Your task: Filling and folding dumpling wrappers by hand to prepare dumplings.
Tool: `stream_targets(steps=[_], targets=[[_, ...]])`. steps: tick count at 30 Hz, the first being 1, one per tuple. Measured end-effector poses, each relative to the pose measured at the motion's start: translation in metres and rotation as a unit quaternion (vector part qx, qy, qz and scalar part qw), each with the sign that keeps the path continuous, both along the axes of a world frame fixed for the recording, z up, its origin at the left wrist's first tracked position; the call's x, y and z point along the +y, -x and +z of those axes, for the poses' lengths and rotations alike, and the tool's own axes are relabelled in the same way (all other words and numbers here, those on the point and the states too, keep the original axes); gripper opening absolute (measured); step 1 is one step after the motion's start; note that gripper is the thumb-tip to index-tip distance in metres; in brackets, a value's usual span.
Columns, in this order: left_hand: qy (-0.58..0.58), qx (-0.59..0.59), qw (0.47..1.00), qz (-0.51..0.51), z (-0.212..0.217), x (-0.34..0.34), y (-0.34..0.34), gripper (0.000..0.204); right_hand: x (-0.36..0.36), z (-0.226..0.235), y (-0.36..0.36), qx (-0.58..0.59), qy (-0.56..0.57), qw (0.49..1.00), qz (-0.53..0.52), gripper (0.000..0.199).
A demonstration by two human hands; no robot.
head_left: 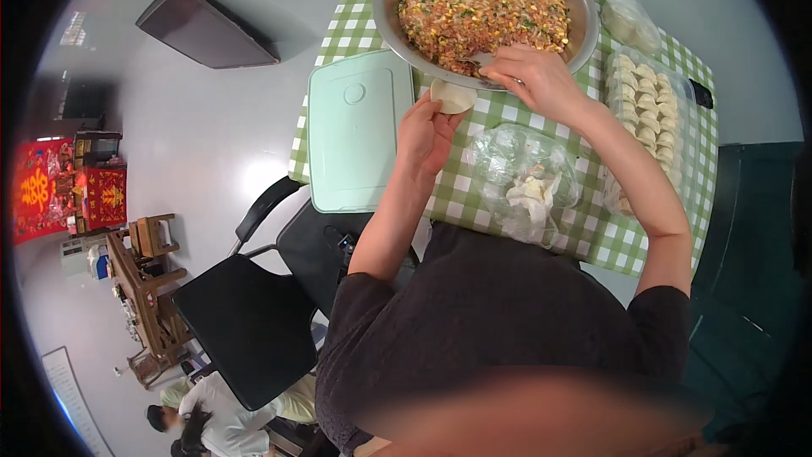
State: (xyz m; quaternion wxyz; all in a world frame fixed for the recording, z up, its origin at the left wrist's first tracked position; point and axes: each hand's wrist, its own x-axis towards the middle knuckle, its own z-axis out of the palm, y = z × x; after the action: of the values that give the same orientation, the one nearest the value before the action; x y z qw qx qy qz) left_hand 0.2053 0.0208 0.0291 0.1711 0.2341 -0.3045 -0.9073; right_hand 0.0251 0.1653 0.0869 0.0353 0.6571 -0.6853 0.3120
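A large metal bowl (584,25) heaped with chopped orange and green filling (482,4) stands at the far side of the green checked table. My left hand (425,131) holds a round pale dumpling wrapper (453,96) just below the bowl's rim. My right hand (537,76) grips a metal spoon (480,60) whose tip lies in the filling at the bowl's near edge. The spoon's handle is hidden in my fingers.
A pale green lidded tray (355,131) lies left of my hands. A clear plastic bag with wrappers (524,182) sits near me. A tray of folded dumplings (647,110) stands to the right. A black chair (245,322) is on the left; people sit far below.
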Motion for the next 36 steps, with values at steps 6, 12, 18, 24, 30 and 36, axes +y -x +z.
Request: stream_targets(steps=[6, 12, 18, 24, 30, 36], targets=[[0.016, -0.024, 1.0, -0.003, 0.002, 0.002, 0.005, 0.045, -0.003, -0.001, 0.014, -0.044, -0.025, 0.998, -0.028, 0.019], [0.006, -0.013, 1.0, 0.003, 0.003, 0.004, 0.004, 0.045, -0.008, 0.001, 0.011, -0.099, -0.029, 0.994, -0.025, 0.022], [0.004, -0.014, 1.0, 0.017, 0.006, 0.006, 0.004, 0.046, 0.003, -0.003, -0.002, -0.253, -0.06, 0.962, -0.079, 0.023], [0.009, 0.01, 0.999, 0.031, 0.012, 0.008, 0.002, 0.048, 0.019, -0.002, -0.019, -0.384, -0.019, 0.92, -0.076, 0.028], [-0.023, 0.03, 0.999, 0.018, 0.016, 0.003, 0.001, 0.044, 0.027, 0.008, -0.035, -0.39, 0.046, 0.917, -0.064, 0.026], [-0.037, 0.037, 0.998, 0.031, 0.024, 0.007, -0.002, 0.044, 0.04, 0.013, -0.052, -0.237, 0.078, 0.967, -0.044, 0.018]])
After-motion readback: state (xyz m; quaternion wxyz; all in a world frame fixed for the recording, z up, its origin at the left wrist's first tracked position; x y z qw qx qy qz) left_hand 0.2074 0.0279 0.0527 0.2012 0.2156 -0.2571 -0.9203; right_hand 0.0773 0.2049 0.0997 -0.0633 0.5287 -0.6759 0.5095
